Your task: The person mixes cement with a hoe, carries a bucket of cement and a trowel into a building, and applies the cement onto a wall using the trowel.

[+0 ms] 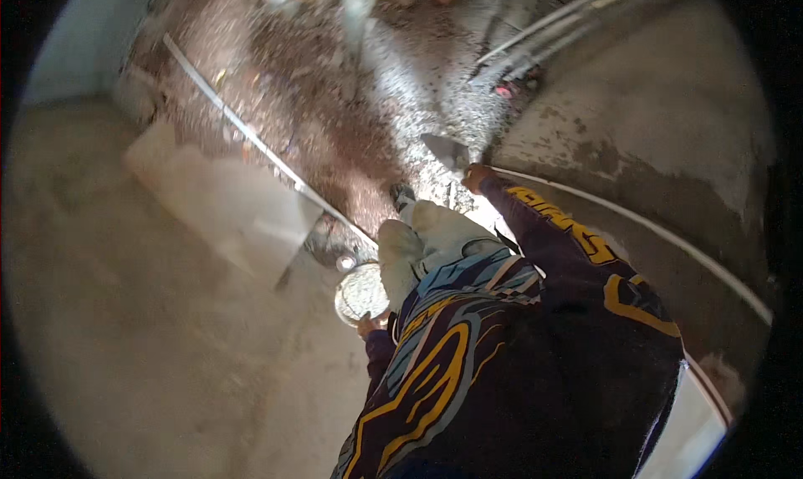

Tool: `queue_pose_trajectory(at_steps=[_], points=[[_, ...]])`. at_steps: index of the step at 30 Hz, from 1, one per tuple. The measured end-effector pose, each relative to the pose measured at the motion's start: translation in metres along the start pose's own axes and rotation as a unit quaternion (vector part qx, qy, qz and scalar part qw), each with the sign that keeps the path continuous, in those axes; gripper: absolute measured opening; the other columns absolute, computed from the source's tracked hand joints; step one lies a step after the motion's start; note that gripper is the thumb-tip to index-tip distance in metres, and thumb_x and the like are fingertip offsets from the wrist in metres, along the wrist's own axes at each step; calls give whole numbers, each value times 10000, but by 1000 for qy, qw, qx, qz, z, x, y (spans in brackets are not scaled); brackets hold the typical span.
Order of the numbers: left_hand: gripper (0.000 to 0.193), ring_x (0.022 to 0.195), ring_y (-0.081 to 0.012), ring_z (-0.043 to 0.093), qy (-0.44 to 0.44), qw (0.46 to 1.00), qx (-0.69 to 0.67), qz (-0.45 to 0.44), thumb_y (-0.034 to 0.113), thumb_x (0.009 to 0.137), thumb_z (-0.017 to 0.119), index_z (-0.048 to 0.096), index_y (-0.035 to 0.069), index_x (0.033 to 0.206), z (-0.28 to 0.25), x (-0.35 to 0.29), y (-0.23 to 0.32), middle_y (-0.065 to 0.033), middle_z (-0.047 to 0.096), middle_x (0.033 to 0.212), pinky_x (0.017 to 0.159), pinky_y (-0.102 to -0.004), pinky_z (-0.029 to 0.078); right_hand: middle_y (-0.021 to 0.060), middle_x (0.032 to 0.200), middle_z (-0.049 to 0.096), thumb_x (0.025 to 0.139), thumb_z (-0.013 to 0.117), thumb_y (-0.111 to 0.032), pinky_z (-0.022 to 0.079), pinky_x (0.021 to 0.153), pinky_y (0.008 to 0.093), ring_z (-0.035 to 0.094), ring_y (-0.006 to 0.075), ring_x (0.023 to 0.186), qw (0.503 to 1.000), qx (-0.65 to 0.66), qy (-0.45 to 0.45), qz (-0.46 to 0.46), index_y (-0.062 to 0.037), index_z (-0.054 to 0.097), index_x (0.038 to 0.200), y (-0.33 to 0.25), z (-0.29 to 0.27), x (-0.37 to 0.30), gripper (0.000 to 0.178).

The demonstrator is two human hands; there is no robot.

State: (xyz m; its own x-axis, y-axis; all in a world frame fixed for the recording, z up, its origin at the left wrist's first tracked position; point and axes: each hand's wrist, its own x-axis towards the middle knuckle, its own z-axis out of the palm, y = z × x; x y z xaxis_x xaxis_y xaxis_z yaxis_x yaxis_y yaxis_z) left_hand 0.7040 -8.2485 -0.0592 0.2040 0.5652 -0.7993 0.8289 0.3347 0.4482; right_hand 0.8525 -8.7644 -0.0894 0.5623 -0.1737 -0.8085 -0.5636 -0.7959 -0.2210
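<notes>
A pointed trowel is gripped by the right hand, its blade lying just beyond the fingers; a round pan is held at its near rim by the left hand.

I have 1 view, from the left of 2 fisheye cameras on my head. It faces steeply down over the front of my dark shirt, looking from above and behind my grips and standing well apart from them, so both hands come out small. My right hand, on the trowel, falls right of and above the view's middle; my left hand, at the round container, falls left of and below it. Past my right grip the view reaches rough ground. A black rim cuts off its corners.
</notes>
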Motion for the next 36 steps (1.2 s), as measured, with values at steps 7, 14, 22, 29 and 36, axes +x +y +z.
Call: queue_pose_trajectory(at_steps=[7, 14, 22, 29, 36], points=[[275, 649, -229, 541, -134, 960, 202, 138, 126, 761, 723, 578, 3, 961, 106, 72, 211, -87, 575, 854, 590, -377, 488, 107, 1327, 535, 890, 524, -365, 472, 968, 400, 550, 295, 1165, 985, 105, -26, 136, -156, 594, 1226, -8, 40, -65, 401], [297, 731, -188, 556, -274, 776, 446, 351, 192, 737, 703, 622, -48, 892, 249, 102, 327, -85, 604, 767, 643, -340, 473, 65, 1016, 638, 893, 579, -249, 553, 530, 297, 672, 198, 706, 936, 297, 55, 182, -154, 613, 1099, -20, 143, -114, 230], [272, 761, -265, 639, -295, 407, 705, 500, 223, 728, 729, 636, 7, 865, 436, 54, 317, -135, 661, 784, 706, -377, 507, 53, 760, 629, 868, 661, -340, 488, 465, 371, 610, 178, 580, 709, 631, 226, 219, -111, 580, 968, -89, 283, -78, 262], [423, 877, -323, 648, -423, 334, 709, 455, 326, 713, 720, 642, 9, 982, 641, 68, 213, -169, 679, 913, 811, -392, 502, 73, 714, 638, 859, 670, -354, 495, 552, 328, 625, 163, 621, 782, 570, 57, 244, -52, 599, 981, -99, 250, -54, 333], [569, 982, -345, 625, -413, 195, 759, 463, 427, 693, 702, 591, 34, 1089, 743, -22, 66, -200, 651, 1057, 835, -415, 493, 186, 913, 672, 812, 691, -409, 511, 760, 427, 664, 322, 859, 609, 633, 107, 466, -32, 592, 1100, -76, 219, -5, 485]])
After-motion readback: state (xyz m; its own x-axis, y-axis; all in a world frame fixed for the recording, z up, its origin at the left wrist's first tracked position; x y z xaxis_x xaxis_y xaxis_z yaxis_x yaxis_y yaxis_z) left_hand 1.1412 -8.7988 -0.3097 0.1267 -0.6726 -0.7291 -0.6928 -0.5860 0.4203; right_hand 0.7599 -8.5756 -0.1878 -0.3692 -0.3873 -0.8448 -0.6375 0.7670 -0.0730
